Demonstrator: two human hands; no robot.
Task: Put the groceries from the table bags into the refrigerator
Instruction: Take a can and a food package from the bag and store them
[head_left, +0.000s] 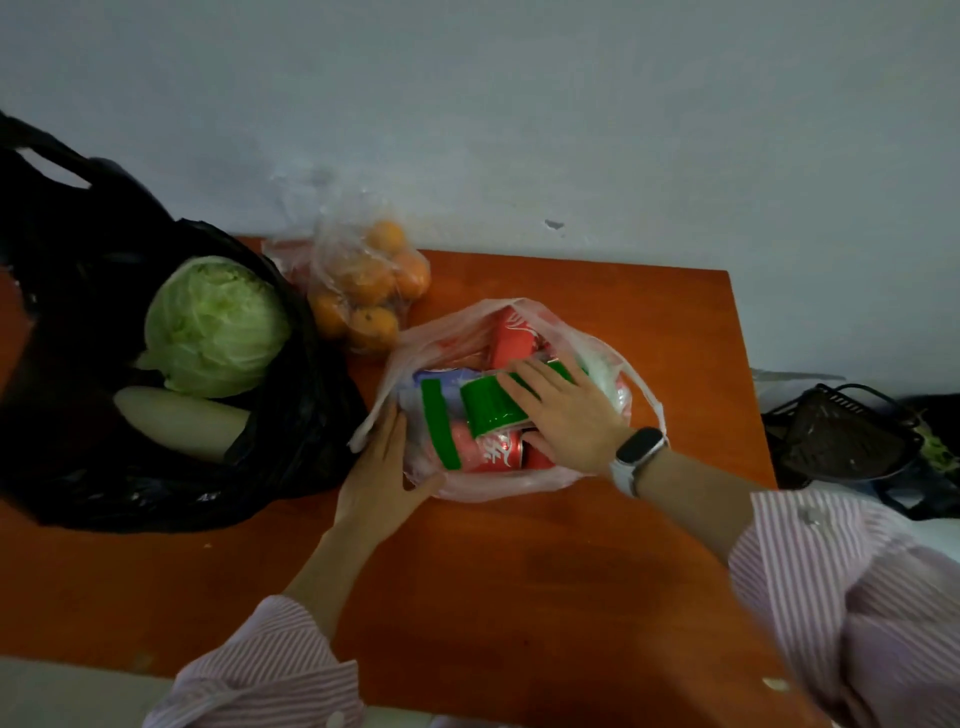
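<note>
A thin translucent plastic bag (519, 480) sits open on the orange table (467, 597), filled with red soda cans (491, 449) and green cans (485, 408). My right hand (566, 415) reaches into it from the right and grips a green can, thumb down by a red can. My left hand (379, 467) rests flat against the bag's left side, thumb under its front. A clear bag of oranges (369, 291) stands behind. A black bag (104, 415) at the left holds a cabbage (215, 325) and a pale long vegetable (176, 421).
The table stands against a pale wall (519, 104). Off its right edge lies a dark wire basket (841, 436). My sleeves are pink striped and a watch (636, 457) is on my right wrist. The refrigerator is out of view.
</note>
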